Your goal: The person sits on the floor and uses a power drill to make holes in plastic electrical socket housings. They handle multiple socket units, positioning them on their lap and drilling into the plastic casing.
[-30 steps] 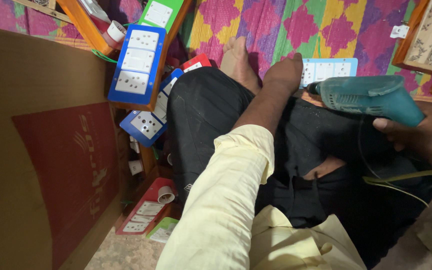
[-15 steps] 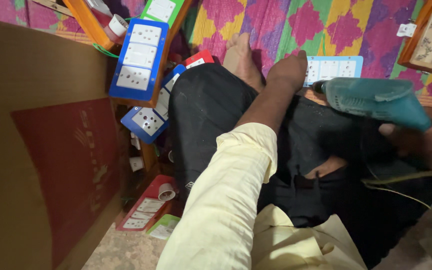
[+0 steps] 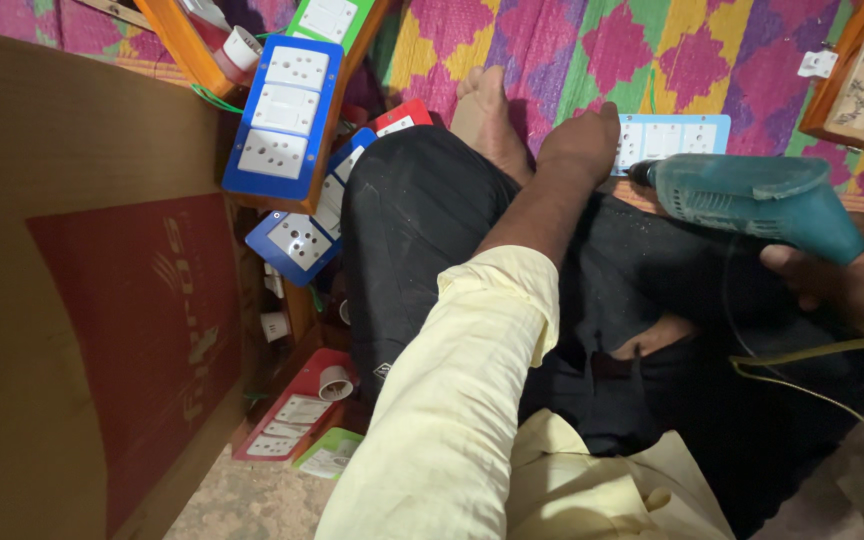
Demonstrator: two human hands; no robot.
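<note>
**K:** Drill (image 3: 757, 200) location in head view?

**R:** Teal power drill, right side, lying roughly level over the black-trousered lap, bit end pointing left toward a light-blue switch plate (image 3: 667, 140). Right hand (image 3: 852, 280) wraps its rear grip, fingers curled underneath.

**K:** Left hand?

**R:** Left hand (image 3: 580, 143) reaches forward, pale yellow sleeve, palm down on the left end of that plate, just beside the drill tip. Fingers bent over the edge; can't tell whether it's gripping or only pressing.

**K:** Containers?

**R:** Orange wooden box (image 3: 177, 40) top left, white round holder (image 3: 242, 47) at its rim. Blue switch board (image 3: 282, 115) leans beside it, smaller blue one (image 3: 297, 240) below. Brown cardboard box (image 3: 72, 300) far left, contents hidden.
</note>
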